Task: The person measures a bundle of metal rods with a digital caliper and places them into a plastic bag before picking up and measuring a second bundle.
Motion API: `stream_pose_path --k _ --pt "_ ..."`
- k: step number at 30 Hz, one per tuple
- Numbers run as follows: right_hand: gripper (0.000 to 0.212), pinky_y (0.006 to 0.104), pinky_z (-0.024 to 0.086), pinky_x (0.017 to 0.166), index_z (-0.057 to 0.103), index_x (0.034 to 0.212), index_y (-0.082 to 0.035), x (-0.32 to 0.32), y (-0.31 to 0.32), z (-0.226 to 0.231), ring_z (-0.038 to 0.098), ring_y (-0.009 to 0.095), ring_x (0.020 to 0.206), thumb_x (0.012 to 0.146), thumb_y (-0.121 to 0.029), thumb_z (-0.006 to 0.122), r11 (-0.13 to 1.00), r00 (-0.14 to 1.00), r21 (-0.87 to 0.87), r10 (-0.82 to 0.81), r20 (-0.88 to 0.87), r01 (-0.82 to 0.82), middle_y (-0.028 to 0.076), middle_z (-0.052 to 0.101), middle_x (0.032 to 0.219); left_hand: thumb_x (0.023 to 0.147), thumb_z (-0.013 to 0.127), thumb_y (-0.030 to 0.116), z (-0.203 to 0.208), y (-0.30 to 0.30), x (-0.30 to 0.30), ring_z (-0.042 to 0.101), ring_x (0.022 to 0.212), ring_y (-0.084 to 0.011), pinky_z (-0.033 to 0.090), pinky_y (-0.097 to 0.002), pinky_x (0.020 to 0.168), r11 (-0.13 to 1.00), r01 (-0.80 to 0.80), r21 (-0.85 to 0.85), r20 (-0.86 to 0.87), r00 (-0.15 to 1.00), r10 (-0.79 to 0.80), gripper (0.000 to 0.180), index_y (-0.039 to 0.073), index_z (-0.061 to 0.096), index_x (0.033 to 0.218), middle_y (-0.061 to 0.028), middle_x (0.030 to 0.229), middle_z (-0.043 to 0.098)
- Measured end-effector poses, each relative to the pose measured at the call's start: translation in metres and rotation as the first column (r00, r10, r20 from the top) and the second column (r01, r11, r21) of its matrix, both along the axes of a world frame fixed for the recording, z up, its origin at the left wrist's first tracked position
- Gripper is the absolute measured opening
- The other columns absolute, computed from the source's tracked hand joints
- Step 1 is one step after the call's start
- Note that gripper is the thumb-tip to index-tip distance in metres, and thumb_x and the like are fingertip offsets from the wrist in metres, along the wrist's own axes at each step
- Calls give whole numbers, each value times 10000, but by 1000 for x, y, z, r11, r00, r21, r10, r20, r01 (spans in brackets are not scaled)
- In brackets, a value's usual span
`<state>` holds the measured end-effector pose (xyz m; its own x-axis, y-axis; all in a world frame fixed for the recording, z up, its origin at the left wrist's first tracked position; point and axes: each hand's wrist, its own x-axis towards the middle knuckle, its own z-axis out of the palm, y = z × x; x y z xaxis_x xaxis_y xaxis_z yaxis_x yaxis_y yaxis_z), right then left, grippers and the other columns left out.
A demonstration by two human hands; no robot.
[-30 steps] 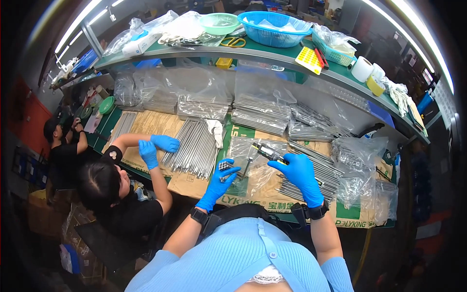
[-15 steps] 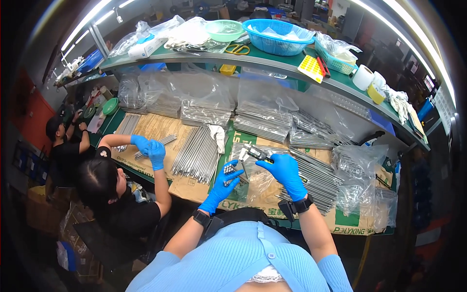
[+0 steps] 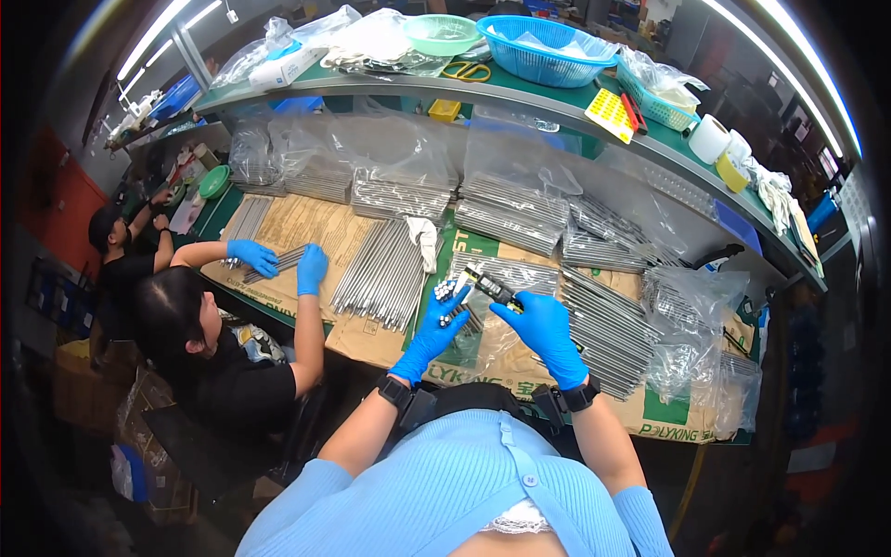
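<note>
My left hand [image 3: 427, 339], in a blue glove, is closed around a bundle of thin metal rods [image 3: 445, 291] whose ends face up. In my right hand [image 3: 546, 332], also blue-gloved, is a digital caliper [image 3: 492, 285]; its jaws are at the rod ends, though contact is too small to make out. Beneath and behind my hands, more bare rods lie on brown paper. A spread row of rods [image 3: 379, 277] is to the left, with a white cloth glove [image 3: 424, 243] on its upper end. Another pile of rods [image 3: 601, 330] lies to my right.
Plastic-wrapped rod stacks [image 3: 512, 213] line the back of the bench. Above them runs a shelf [image 3: 548, 104] with a blue basket [image 3: 548, 54], scissors [image 3: 467, 71] and tape rolls [image 3: 710, 139]. On the left, a co-worker [image 3: 200, 353] in blue gloves handles rods; another person sits farther off.
The rod bundle and the caliper have come closer together, with the bundle tilted more upright. The co-worker's hands have moved apart and down onto the rods. The view has shifted slightly.
</note>
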<state>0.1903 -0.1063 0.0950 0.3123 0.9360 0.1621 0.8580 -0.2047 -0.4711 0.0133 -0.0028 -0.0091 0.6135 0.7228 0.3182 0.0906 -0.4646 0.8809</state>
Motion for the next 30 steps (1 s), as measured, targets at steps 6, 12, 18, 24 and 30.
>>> stream_pose_path --k 6,12,18,24,30 --pt "487 340 427 441 626 690 -38 -17 -14 -7 570 272 479 744 -523 641 997 998 53 51 35 -53 131 552 532 823 622 89 -21 -8 3 373 1232 -232 303 -336 1024 952 39 -304 174 985 15 595 6 337 1339 -148 1319 399" --pt "495 335 421 434 629 695 -40 -20 -22 -13 557 265 461 739 -533 642 999 1000 30 14 28 -15 122 545 521 778 669 107 -16 -3 5 402 1198 -284 311 -350 1021 997 -18 -70 88 996 25 603 -21 362 1280 -166 1263 415" --pt "525 332 418 431 626 676 -35 -20 -22 -15 560 254 456 733 -557 633 1000 999 -18 0 -34 0 123 541 511 808 633 71 -19 -2 2 378 1232 -229 273 -333 1048 970 -16 242 -84 996 37 700 -5 211 1361 -142 1342 363" --pt "565 327 414 424 626 661 -23 -18 -22 -12 556 239 441 731 -584 617 998 1000 -69 7 8 -6 125 530 493 777 668 120 -21 -8 6 367 1226 -307 274 -364 1046 997 -61 -41 110 992 66 579 -4 409 1280 -188 1285 398" --pt "576 329 410 421 624 657 -19 -19 -23 -12 546 235 429 731 -590 615 999 1000 -38 -6 14 6 125 521 484 774 676 142 -17 -10 10 340 1236 -323 267 -368 1048 984 -143 106 46 989 139 558 38 456 1276 -197 1289 380"
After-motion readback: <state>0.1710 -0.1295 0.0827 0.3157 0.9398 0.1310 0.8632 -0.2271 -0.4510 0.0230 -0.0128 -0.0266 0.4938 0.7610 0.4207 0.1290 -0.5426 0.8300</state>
